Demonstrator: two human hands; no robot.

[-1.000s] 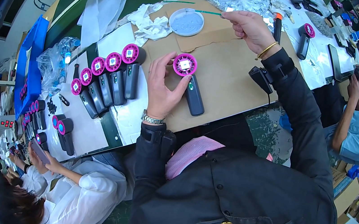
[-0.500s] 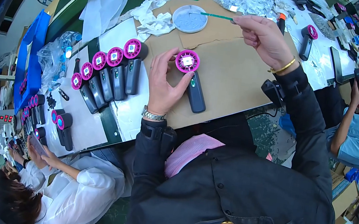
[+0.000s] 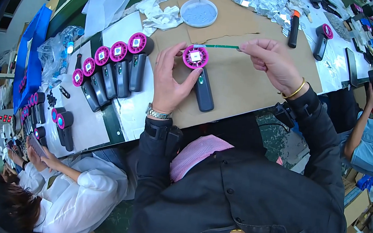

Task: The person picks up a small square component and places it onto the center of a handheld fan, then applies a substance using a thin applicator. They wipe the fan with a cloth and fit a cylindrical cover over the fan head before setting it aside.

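Note:
My left hand [image 3: 171, 79] grips a dark handheld fan [image 3: 205, 93] by its round head, fingers at the rim and thumb beside the neck. Its head has a magenta slotted ring round a pale square centre, and the handle lies on cardboard. Between the thumb and fingers of my right hand [image 3: 271, 61] is a thin green stick [image 3: 224, 46], held level. The stick's pale tip lies at the head's top edge; whether it touches cannot be made out. Above stands a round shallow dish [image 3: 199, 13] with grey-blue contents.
Several similar fans [image 3: 118, 52] lie in a row at left. A crumpled white cloth [image 3: 160, 17] sits by the dish. At upper right are an orange-and-black tool [image 3: 294, 29] and another fan [image 3: 321, 42]. A person in white [image 3: 87, 193] sits at lower left, holding a phone-like device.
My right hand has brought the green stick down from the dish to the top of the fan's head. My left hand keeps its hold on the fan.

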